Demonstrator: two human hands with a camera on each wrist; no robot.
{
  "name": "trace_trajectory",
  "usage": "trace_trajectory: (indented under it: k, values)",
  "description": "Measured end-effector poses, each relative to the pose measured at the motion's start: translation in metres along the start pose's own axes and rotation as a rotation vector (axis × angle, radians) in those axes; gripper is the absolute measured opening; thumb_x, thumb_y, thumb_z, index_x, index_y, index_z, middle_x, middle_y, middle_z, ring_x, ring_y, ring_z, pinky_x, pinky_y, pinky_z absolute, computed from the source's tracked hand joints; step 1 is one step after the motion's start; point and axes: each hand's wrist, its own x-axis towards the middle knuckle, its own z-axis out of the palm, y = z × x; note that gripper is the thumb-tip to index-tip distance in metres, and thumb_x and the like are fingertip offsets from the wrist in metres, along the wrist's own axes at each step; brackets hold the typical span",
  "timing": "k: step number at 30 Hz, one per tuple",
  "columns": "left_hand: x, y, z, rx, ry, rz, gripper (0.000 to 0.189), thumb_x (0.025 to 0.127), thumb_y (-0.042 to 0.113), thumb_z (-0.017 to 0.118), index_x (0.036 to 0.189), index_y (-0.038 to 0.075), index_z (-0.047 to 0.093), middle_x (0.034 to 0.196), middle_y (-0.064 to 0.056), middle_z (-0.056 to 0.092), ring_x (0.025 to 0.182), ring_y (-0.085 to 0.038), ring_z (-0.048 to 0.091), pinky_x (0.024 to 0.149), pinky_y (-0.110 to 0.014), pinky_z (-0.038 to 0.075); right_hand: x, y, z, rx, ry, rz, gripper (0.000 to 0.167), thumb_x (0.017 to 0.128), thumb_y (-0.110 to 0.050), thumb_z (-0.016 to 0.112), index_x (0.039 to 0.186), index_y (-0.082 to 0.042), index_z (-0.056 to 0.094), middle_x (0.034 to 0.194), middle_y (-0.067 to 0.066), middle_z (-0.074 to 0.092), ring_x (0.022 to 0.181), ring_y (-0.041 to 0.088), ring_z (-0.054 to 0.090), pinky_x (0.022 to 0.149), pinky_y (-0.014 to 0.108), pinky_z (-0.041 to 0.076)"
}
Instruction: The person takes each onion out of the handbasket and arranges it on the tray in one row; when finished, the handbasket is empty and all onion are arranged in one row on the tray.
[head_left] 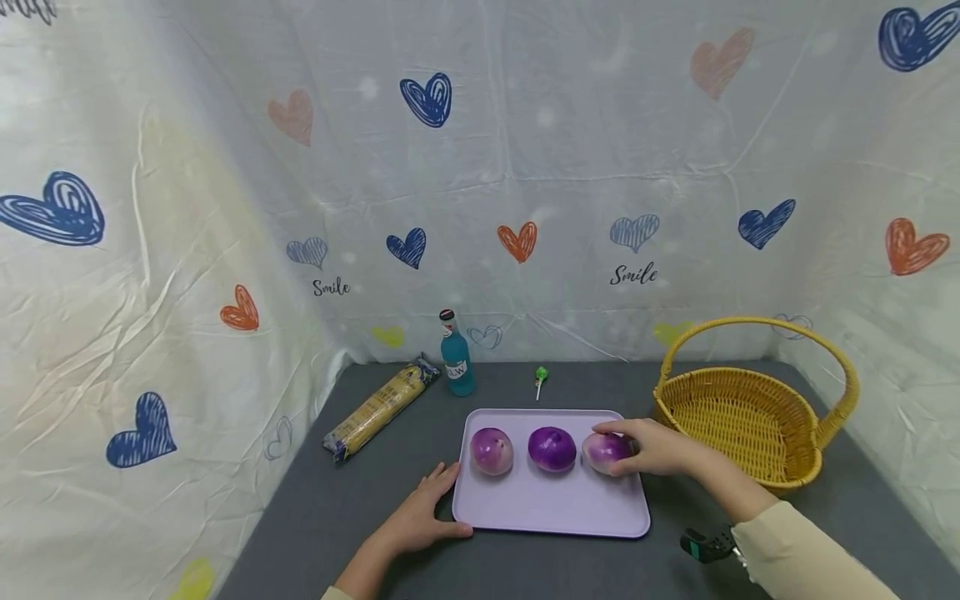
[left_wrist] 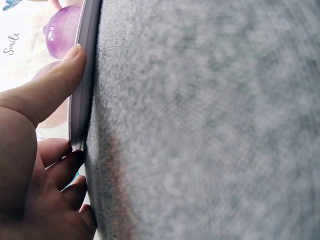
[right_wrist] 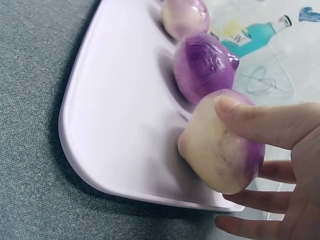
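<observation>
A lilac tray [head_left: 547, 512] lies on the table with three purple onions in a row along its far half. My left hand [head_left: 422, 518] holds the tray's near left corner, thumb on the front rim and fingers at the left side. At the right end of the row, my right hand [head_left: 662, 450] grips the right onion [right_wrist: 212, 150], thumb on the near side and fingers round the far side. This onion is pale at one end and purple at the other. Beside it sit the darker middle onion [head_left: 552, 450] and the left onion [head_left: 491, 452].
A yellow wicker basket [head_left: 738, 433] with a tall handle stands right of the tray. Behind the tray are a blue bottle [head_left: 457, 367] and a green lollipop [head_left: 541, 377]. A long yellow packet [head_left: 382, 408] lies to the left. A heart-print cloth [head_left: 517, 150] hangs behind the table.
</observation>
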Motion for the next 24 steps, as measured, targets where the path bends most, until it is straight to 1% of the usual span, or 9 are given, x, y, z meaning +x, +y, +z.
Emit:
trace_trajectory:
  k: [6, 13, 16, 18, 24]
  values:
    - [0.0, -0.001, 0.003, -0.001, -0.001, -0.003, 0.104, 0.077, 0.055, 0.082, 0.16, 0.015, 0.031, 0.165, -0.01, 0.031, 0.154, -0.041, 0.017, 0.117, -0.072, 0.016, -0.002, -0.002, 0.0, -0.001, 0.003, -0.024, 0.073, 0.084, -0.041, 0.081, 0.142, -0.006, 0.056, 0.14, 0.017, 0.06, 0.126, 0.039, 0.058, 0.103, 0.059, 0.047]
    - [0.001, -0.001, 0.002, 0.005, 0.0, 0.005, 0.105, 0.077, 0.055, 0.082, 0.159, 0.014, 0.032, 0.165, -0.01, 0.031, 0.155, -0.04, 0.017, 0.118, -0.07, 0.015, -0.007, -0.004, -0.003, -0.011, 0.042, -0.031, 0.073, 0.081, -0.039, 0.084, 0.14, -0.005, 0.058, 0.137, 0.016, 0.062, 0.12, 0.037, 0.062, 0.099, 0.058, 0.051]
    - [0.0, -0.001, 0.001, 0.003, 0.001, 0.01, 0.104, 0.078, 0.054, 0.082, 0.159, 0.013, 0.032, 0.165, -0.011, 0.031, 0.154, -0.041, 0.017, 0.118, -0.071, 0.015, -0.01, -0.004, -0.008, -0.021, 0.068, -0.024, 0.073, 0.081, -0.041, 0.084, 0.14, -0.006, 0.059, 0.137, 0.017, 0.062, 0.117, 0.039, 0.064, 0.098, 0.059, 0.051]
    - [-0.002, -0.001, 0.0, 0.002, 0.0, 0.019, 0.104, 0.078, 0.053, 0.082, 0.159, 0.012, 0.032, 0.164, -0.012, 0.032, 0.154, -0.043, 0.017, 0.117, -0.072, 0.016, -0.012, -0.005, -0.011, -0.026, 0.09, -0.021, 0.072, 0.081, -0.043, 0.083, 0.139, -0.007, 0.06, 0.138, 0.015, 0.062, 0.118, 0.04, 0.063, 0.099, 0.059, 0.051]
    - [-0.005, -0.002, -0.005, 0.028, -0.022, 0.037, 0.103, 0.079, 0.054, 0.081, 0.159, 0.012, 0.032, 0.163, -0.012, 0.034, 0.153, -0.043, 0.019, 0.116, -0.072, 0.02, -0.027, -0.013, -0.026, -0.093, 0.173, -0.075, 0.066, 0.086, -0.041, 0.08, 0.137, -0.005, 0.061, 0.135, 0.014, 0.065, 0.121, 0.037, 0.062, 0.098, 0.056, 0.051]
